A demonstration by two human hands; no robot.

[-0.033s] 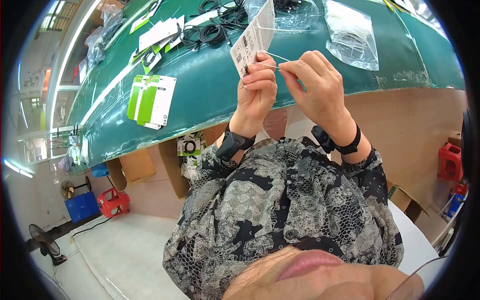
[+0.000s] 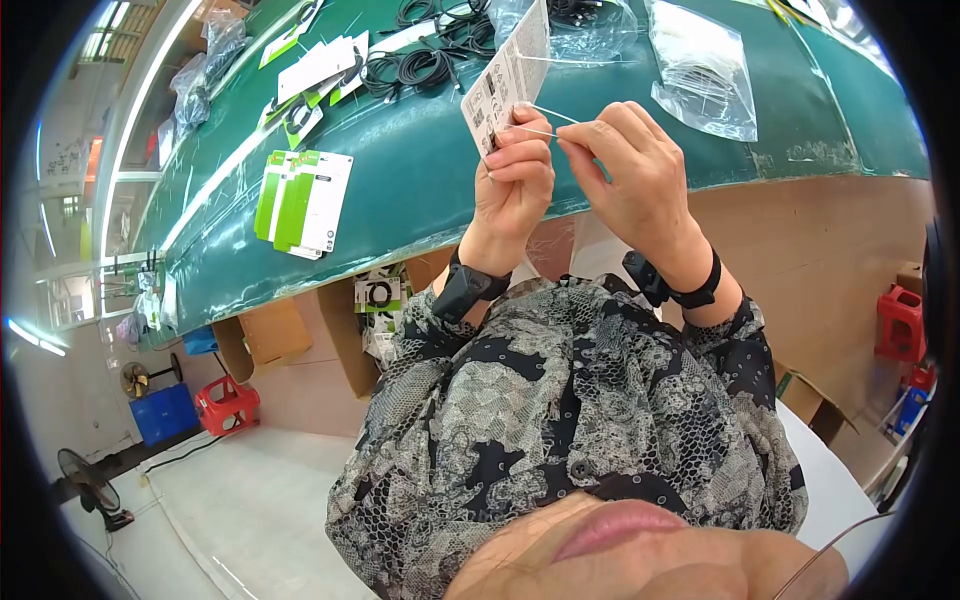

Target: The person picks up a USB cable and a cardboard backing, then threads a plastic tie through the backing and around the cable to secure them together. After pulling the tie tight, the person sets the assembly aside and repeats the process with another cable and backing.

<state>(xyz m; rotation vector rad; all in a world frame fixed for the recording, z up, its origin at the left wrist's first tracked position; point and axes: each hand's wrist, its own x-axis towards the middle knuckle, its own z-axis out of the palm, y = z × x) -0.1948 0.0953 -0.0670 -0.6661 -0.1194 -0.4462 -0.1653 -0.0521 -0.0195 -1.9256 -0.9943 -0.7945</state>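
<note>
Practically zero motion since the earlier frame. Left hand (image 2: 516, 178) grip pinches printed card (image 2: 508, 80), upper centre of frame, over green worktop (image 2: 410, 180). Right hand (image 2: 640, 170) grip, just right, pinches thin white tie (image 2: 556, 114) running to card.

Left hand (image 2: 518, 180): bare. Just below it, a black wristband (image 2: 495, 287) carrying a boxy black module (image 2: 462, 290) with rounded edges.

Right hand (image 2: 630, 165): bare. Below it, a second black strap (image 2: 708, 284), with a similar dark module (image 2: 645, 277) on the inner side of the wrist.

Left sleeve (image 2: 408, 345) and right sleeve (image 2: 738, 345): same cloth as the shirt (image 2: 500, 410), cuffs farther below each hand than the bands.

Fabric: black, grey and cream; snakeskin-like scales, netting, mottled blotches; small pale rings on black patches. Well below both hands, on the shirt front, one round dark button (image 2: 581, 469).
</note>
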